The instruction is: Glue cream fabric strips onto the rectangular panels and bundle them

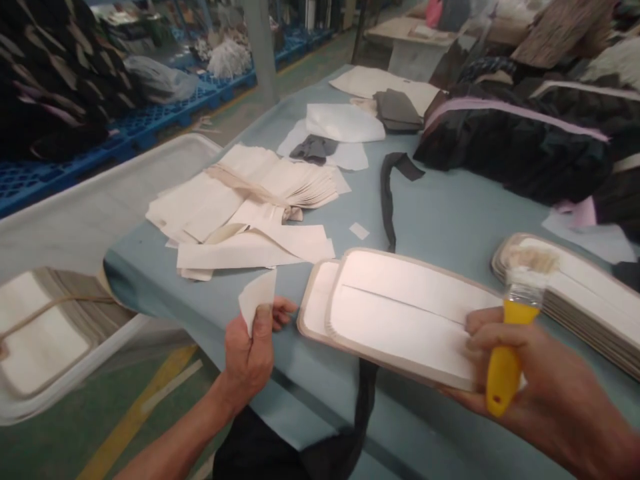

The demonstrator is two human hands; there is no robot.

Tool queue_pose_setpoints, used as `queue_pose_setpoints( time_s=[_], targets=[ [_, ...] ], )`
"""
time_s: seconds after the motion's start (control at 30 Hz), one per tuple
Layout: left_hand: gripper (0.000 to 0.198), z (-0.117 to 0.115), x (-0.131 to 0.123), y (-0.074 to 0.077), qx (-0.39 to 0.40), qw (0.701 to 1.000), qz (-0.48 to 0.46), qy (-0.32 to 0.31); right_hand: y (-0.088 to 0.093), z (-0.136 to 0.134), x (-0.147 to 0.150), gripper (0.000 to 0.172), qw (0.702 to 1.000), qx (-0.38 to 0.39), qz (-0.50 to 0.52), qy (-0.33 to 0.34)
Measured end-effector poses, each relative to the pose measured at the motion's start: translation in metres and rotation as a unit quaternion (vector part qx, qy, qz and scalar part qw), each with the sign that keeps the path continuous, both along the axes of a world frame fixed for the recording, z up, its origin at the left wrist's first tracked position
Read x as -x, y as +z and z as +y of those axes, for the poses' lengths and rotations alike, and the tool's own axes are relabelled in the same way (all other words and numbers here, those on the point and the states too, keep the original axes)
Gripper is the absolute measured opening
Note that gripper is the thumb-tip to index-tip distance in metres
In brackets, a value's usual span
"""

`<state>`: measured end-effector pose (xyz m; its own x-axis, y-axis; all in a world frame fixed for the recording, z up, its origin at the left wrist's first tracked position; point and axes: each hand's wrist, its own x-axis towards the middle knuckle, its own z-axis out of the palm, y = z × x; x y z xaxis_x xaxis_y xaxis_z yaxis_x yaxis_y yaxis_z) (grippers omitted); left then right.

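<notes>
Pinched between the thumb and fingers of my left hand point(253, 350) is a small white paper piece point(259, 300), held over the table's near edge. My right hand point(533, 373) is closed around a paintbrush point(507, 360) with a yellow handle, its pale, coated bristles pointing up and away. The fingers of that hand also lie over the right end of a stack of white rounded panels point(400, 307) with beige edges. A lengthwise slit runs along the top panel. Part of the right hand is hidden beneath the stack.
Beige sheets point(240, 193), tied with a strip, lie on the blue-grey table point(450, 200). Another panel stack point(590, 293) stands at right. A black strap point(387, 193) crosses the table. Black bundles point(510, 147) lie at the back right; a white bin point(125, 180) is at left.
</notes>
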<state>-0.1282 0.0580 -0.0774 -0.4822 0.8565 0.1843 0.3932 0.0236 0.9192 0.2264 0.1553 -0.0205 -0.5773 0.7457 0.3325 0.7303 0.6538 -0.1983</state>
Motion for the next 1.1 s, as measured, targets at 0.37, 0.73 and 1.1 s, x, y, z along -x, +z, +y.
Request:
queue_pose_setpoints(
  time_s=[0.37, 0.73, 1.1],
  targets=[
    [0.036, 0.001, 0.005, 0.005, -0.021, 0.996, 0.003, -0.090, -0.003, 0.010, 0.035, 0.039, 0.995, -0.006, -0.053, 0.087],
    [0.030, 0.004, 0.011, 0.003, -0.130, 0.969, 0.063, -0.199, -0.004, 0.011, 0.034, 0.048, 0.992, 0.044, -0.061, 0.106],
    [0.027, 0.012, 0.014, 0.005, -0.163, 0.941, 0.152, -0.255, -0.009, 0.011, 0.041, 0.066, 0.991, 0.064, -0.050, 0.102]
  ],
)
